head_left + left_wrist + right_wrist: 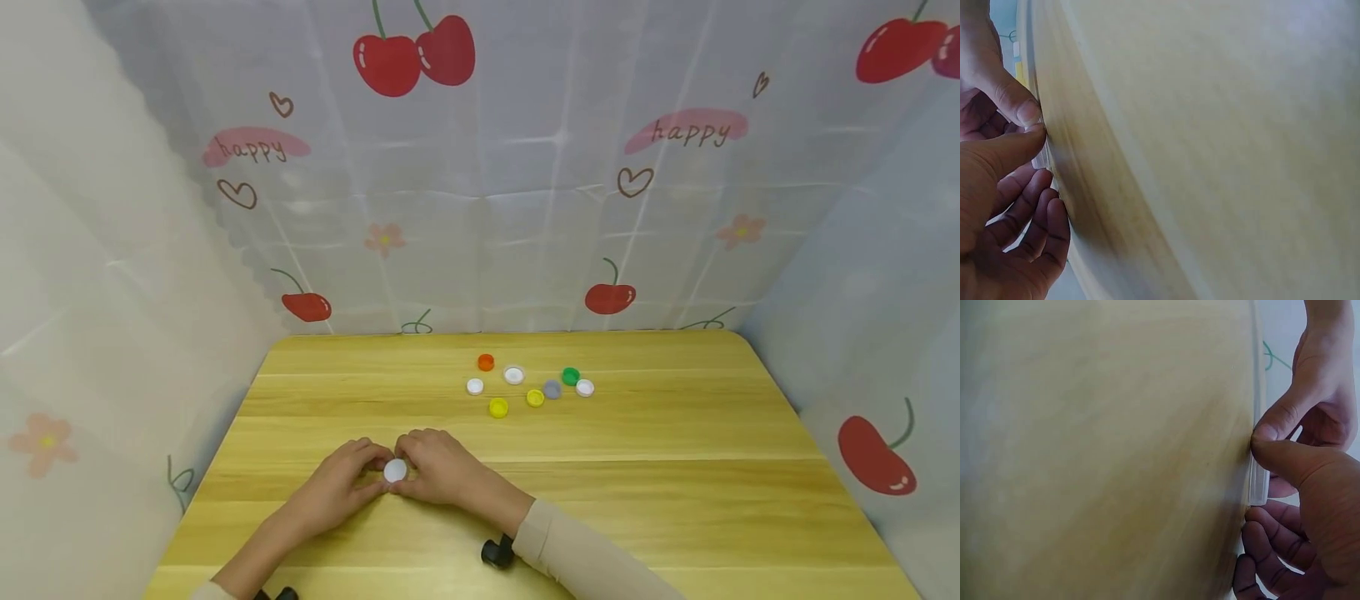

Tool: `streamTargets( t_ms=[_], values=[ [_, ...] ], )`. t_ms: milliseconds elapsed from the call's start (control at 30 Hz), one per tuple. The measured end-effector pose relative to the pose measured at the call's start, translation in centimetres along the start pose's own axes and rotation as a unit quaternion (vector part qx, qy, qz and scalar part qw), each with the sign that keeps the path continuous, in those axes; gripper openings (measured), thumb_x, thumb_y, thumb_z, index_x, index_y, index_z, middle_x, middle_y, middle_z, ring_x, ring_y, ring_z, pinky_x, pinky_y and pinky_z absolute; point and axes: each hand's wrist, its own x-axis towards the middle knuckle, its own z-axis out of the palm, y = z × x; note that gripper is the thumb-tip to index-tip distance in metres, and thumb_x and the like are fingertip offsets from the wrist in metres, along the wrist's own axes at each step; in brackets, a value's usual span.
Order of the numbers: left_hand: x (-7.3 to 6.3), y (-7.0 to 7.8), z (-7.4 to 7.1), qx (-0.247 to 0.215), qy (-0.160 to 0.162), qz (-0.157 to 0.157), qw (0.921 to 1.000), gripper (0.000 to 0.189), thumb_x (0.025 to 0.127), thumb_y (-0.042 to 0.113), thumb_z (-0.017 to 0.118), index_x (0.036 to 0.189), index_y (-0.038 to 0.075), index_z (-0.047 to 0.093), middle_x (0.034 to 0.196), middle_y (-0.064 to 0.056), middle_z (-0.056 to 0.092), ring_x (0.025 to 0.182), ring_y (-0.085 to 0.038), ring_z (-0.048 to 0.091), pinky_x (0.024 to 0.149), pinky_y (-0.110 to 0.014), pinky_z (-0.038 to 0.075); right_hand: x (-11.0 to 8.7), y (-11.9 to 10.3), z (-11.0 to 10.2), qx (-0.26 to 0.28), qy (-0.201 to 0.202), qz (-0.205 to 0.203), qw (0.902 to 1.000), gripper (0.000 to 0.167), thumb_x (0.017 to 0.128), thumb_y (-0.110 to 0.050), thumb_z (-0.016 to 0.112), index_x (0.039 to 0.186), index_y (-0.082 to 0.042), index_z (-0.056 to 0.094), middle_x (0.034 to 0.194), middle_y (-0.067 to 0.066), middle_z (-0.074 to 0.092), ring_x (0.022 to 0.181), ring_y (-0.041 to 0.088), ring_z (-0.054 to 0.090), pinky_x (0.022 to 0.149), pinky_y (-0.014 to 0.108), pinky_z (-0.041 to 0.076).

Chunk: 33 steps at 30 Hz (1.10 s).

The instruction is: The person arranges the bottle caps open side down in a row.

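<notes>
A small round white cap (395, 471) lies flat near the left front of the table, between both hands. From its left side, the left hand (339, 490) holds the rim between thumb and fingers. The right hand (444, 469) pinches it from the right, and the two thumbs meet at the near edge. Seen from the side in the right wrist view, the cap (1260, 487) is low, whitish and translucent, close to the wood. Thumbs and fingers cover much of the cap (1039, 160) in the left wrist view.
Farther back on the table (675, 433) lie several loose caps: orange (486, 362), green (571, 377), greyish (552, 389), two yellow, including one yellow cap (498, 407), and three white. A printed curtain (480, 183) encloses the table's back and sides.
</notes>
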Motion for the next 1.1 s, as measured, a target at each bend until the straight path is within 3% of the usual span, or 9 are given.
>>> streamTargets(
  t_ms=[133,333,533,700,867,1100],
  values=[
    [0.1,0.2,-0.3,0.003,-0.005,0.003,1.0000,0.040,0.096,0.043,0.081,0.127,0.021,0.072,0.112,0.017,0.066,0.108,-0.007,0.063,0.094,-0.030,0.059,-0.3,0.1,-0.3,0.011,-0.007,0.005,0.9999,0.049,0.095,-0.058,0.079,0.121,-0.017,0.071,0.106,-0.009,0.072,0.088,0.001,0.059,0.081,0.020,0.051],
    [0.7,0.9,-1.0,0.033,0.000,0.004,0.9995,0.053,0.091,0.057,0.083,0.127,0.020,0.071,0.116,0.014,0.068,0.111,-0.008,0.066,0.096,-0.035,0.059,-1.3,0.7,-1.2,0.071,-0.012,0.032,0.9969,0.057,0.093,-0.061,0.079,0.128,-0.016,0.070,0.099,-0.008,0.069,0.081,0.001,0.056,0.074,0.017,0.049],
    [2.1,2.1,-1.1,0.050,0.009,0.011,0.9986,0.050,0.094,0.049,0.083,0.130,0.018,0.071,0.118,0.010,0.070,0.110,-0.010,0.067,0.095,-0.037,0.060,-3.1,2.2,-2.3,0.104,0.005,0.053,0.9931,0.047,0.096,-0.051,0.080,0.128,-0.018,0.071,0.099,-0.008,0.070,0.082,0.001,0.058,0.076,0.018,0.051],
    [4.8,4.6,-0.6,0.063,0.035,-0.001,0.9974,0.042,0.099,0.043,0.079,0.131,0.018,0.072,0.121,0.005,0.072,0.112,-0.015,0.070,0.092,-0.039,0.061,-5.1,4.9,-4.0,0.150,0.047,0.087,0.9837,0.041,0.097,-0.041,0.081,0.126,-0.014,0.071,0.101,-0.003,0.072,0.085,0.006,0.063,0.078,0.021,0.055],
    [8.1,7.2,0.0,0.018,0.050,-0.002,0.9986,0.037,0.099,0.035,0.081,0.129,0.015,0.074,0.118,0.000,0.075,0.107,-0.017,0.071,0.089,-0.040,0.061,-7.0,8.4,-5.6,0.188,0.107,0.139,0.9662,0.036,0.097,-0.033,0.083,0.124,-0.011,0.072,0.097,-0.003,0.070,0.082,0.007,0.064,0.076,0.024,0.056],
    [12.4,8.5,2.9,-0.032,0.026,-0.004,0.9991,0.037,0.099,0.029,0.080,0.132,0.011,0.073,0.113,0.001,0.074,0.103,-0.015,0.070,0.088,-0.036,0.061,-8.8,12.0,-6.0,0.197,0.147,0.202,0.9481,0.038,0.093,-0.024,0.087,0.124,-0.010,0.071,0.090,-0.002,0.069,0.077,0.009,0.062,0.072,0.023,0.054]
  ],
)
